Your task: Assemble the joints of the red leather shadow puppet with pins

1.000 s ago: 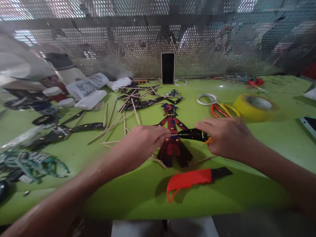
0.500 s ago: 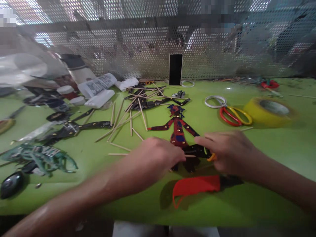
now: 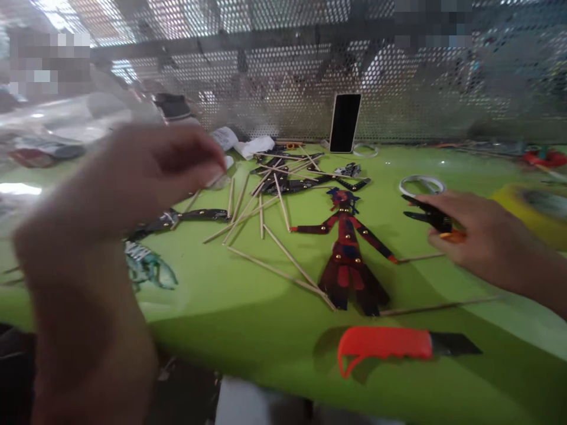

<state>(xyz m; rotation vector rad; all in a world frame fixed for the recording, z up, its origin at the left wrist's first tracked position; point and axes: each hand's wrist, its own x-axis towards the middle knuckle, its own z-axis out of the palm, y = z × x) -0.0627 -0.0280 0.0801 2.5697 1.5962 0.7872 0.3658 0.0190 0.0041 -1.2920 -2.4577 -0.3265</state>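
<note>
A flat jointed puppet (image 3: pixel 348 233), dark red and black with brass-coloured fasteners, lies on the green table with thin wooden sticks at its arm and leg ends. My right hand (image 3: pixel 482 236) is closed around pliers (image 3: pixel 429 215) with black jaws and an orange handle, to the right of the puppet. Raised at the left, my left hand (image 3: pixel 133 177) is blurred, its thumb and fingers pinched together; anything between them is too smeared to make out. A red-handled knife (image 3: pixel 385 343) with a dark blade lies below the puppet.
Several loose sticks (image 3: pixel 252 224) and black jointed puppet parts (image 3: pixel 287 183) lie left of the puppet. A phone (image 3: pixel 345 124) leans on the perforated metal screen. Yellow tape (image 3: pixel 522 203) and a white ring (image 3: pixel 420 184) are at right, a green tangled bundle (image 3: pixel 150 265) at left.
My left hand has lifted off the puppet and swung up to the left. My right hand has moved right with the pliers, uncovering the puppet's legs. The view has shifted left.
</note>
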